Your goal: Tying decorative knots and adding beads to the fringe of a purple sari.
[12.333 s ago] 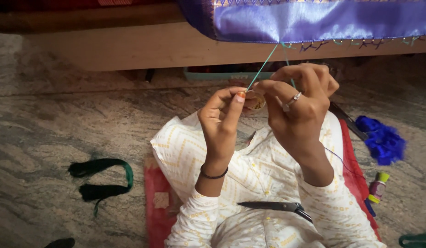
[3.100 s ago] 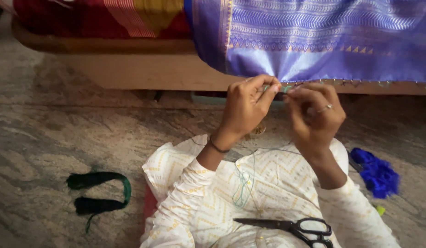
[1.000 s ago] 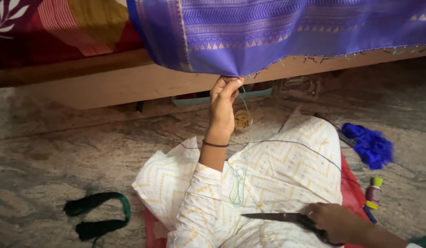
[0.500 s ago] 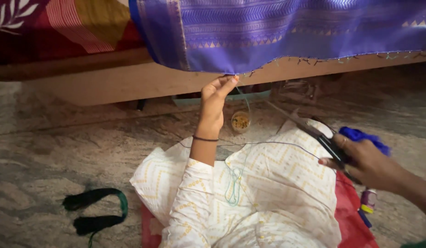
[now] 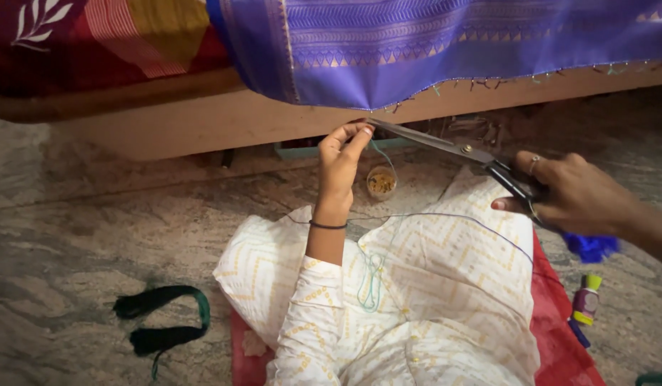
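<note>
My left hand is raised and pinches a thin green thread right at the lower edge of the purple cloth that hangs from the bed. My right hand grips black-handled scissors and points them to the left. The blade tips reach my left fingertips, just under the cloth's hem. A loop of green thread trails down over my white patterned lap.
A small round container of beads stands on the stone floor behind my left hand. A dark green thread bundle lies at the left. Blue thread and a small purple spool lie at the right. A wooden bed edge runs across.
My right hand picked the scissors up from my lap and carried them up and left to the hem. The left hand kept hold of the thread at the cloth.
</note>
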